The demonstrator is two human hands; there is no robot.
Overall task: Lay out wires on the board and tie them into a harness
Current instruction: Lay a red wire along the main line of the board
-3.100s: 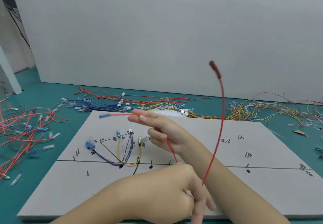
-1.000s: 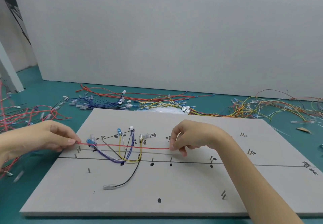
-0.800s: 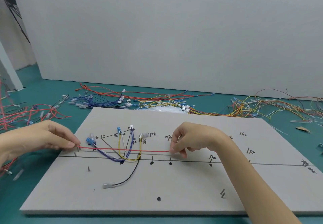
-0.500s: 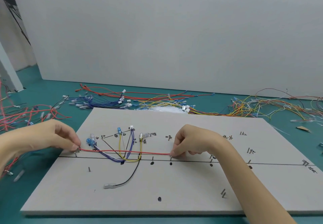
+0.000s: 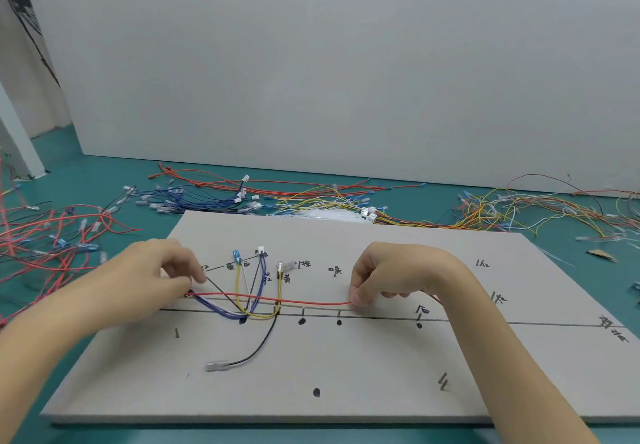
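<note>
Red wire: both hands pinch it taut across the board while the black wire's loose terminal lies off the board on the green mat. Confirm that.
Not quite. The head view shows the black wire's terminal lying on the board, not the mat. Left hand and right hand do pinch the red wire.

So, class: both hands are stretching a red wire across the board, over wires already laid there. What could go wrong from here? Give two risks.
1. The red wire lies across the yellow wires and purple wires already on the board. Dragging it sideways could pull them off their marks.
2. The left hand and right hand each pinch it by the fingertips alone. If either grip slips, the wire may spring off its line.
</note>
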